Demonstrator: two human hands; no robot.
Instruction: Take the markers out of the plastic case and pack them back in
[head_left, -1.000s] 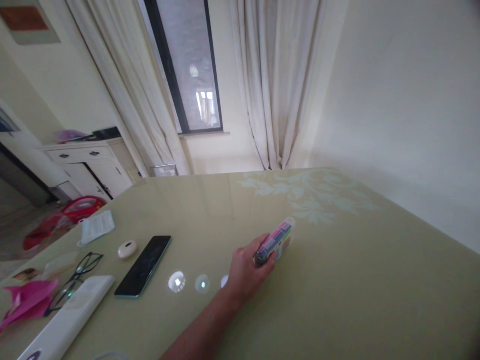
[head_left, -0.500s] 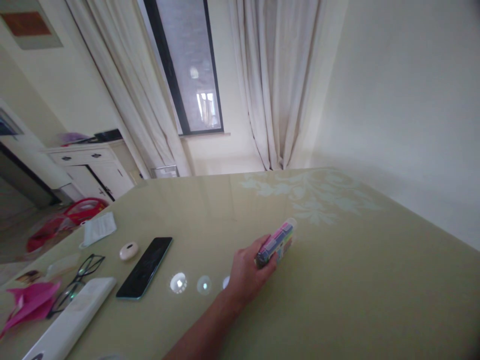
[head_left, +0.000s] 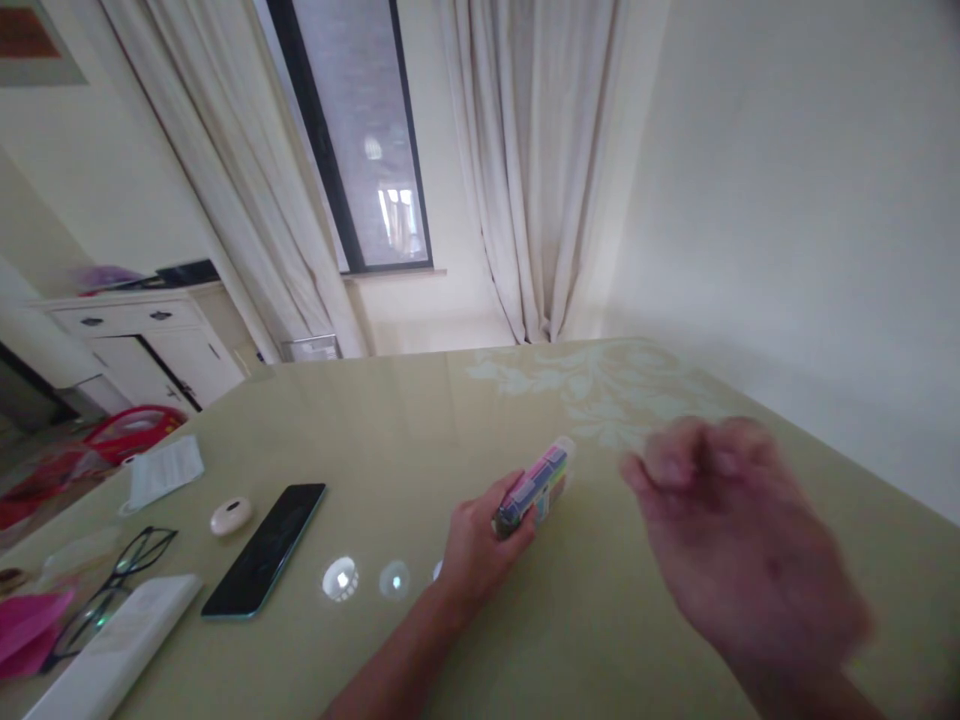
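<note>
My left hand [head_left: 484, 540] is closed around the near end of a small clear plastic case [head_left: 534, 487] with pink, blue and yellow-green strips of contents. The case is tilted, its far end pointing up and right, over the middle of the table. What exactly is inside is too small to tell. To the right of it, my right hand [head_left: 750, 540] is raised above the table, apart from the case. It is blurred, with its fingers half bent and a gap between them, and nothing shows in it.
On the left of the glossy table [head_left: 390, 420] lie a black phone [head_left: 266, 550], a round white case [head_left: 231, 516], eyeglasses [head_left: 112, 590], a long white object [head_left: 124, 645], a pink piece [head_left: 30, 630] and a face mask [head_left: 163, 472]. A wall [head_left: 787, 220] borders the right edge.
My right hand has come into view from the lower right. My left hand keeps its hold on the case. The whole view has shifted slightly, with table items appearing further left.
</note>
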